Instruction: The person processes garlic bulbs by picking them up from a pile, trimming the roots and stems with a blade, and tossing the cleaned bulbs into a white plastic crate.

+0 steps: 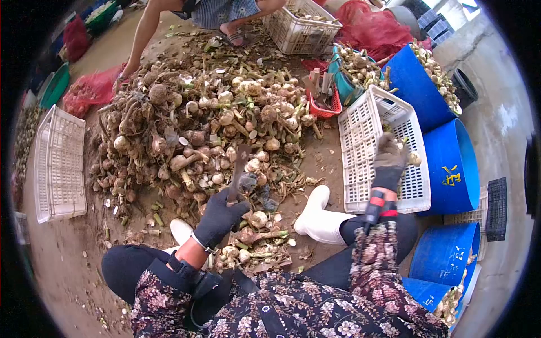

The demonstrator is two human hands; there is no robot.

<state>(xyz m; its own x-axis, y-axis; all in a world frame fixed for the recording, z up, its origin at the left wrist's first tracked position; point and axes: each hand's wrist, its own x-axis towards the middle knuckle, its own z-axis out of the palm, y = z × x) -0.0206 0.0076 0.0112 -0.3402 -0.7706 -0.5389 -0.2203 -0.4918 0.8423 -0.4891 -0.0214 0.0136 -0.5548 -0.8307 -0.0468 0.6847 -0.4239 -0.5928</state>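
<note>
My left hand [221, 213], in a black glove, is closed around the handle end of a flat, dirt-stained knife [240, 168]. Its blade points up and away, over the near side of a big heap of garlic bulbs [225, 121] with stems and roots. My right hand [390, 159], in a worn dark glove, is over a white slatted crate [355, 141]. Its fingers are bent, and a pale garlic bulb [414, 159] shows against the hand's right side. The hand covers part of the crate's inside. Cut stems and bulbs [253, 248] lie between my legs.
Blue barrels [445, 163] holding garlic line the right side. A red basket [326, 101] with blade-like tools stands behind the white crate. Another white crate [59, 163] is at left. Across the heap crouches another person [220, 14]. My white boot [315, 214] borders the heap.
</note>
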